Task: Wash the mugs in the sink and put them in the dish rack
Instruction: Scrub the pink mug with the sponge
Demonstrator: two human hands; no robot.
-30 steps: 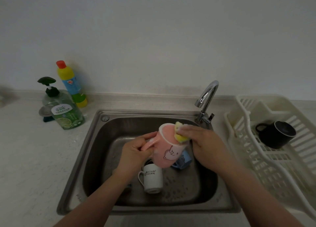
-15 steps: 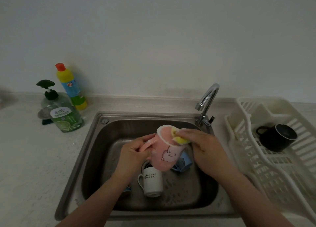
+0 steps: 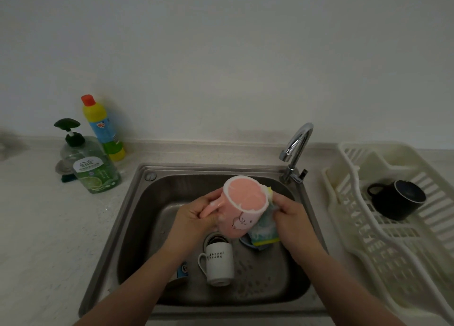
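Over the steel sink (image 3: 137, 203) my left hand (image 3: 196, 217) grips the handle of a pink mug (image 3: 243, 207) with a cartoon face, its mouth tipped toward me. My right hand (image 3: 292, 217) holds a yellow-and-green sponge (image 3: 266, 227) against the mug's right side. A white mug (image 3: 218, 264) lies on the sink floor below. Another mug with a blue label (image 3: 181, 270) peeks from under my left forearm. A bluish mug (image 3: 248, 242) is mostly hidden behind the sponge. A black mug (image 3: 398, 200) lies in the cream dish rack (image 3: 368, 252) at right.
A chrome faucet (image 3: 296, 148) rises at the sink's back right corner; no water is visible running. A green soap pump bottle (image 3: 91, 166) and a yellow-blue cleaner bottle (image 3: 103, 126) stand on the counter at back left.
The sponge has moved from the pink mug's rim down its right outer side. The mug has tipped its mouth more toward me.
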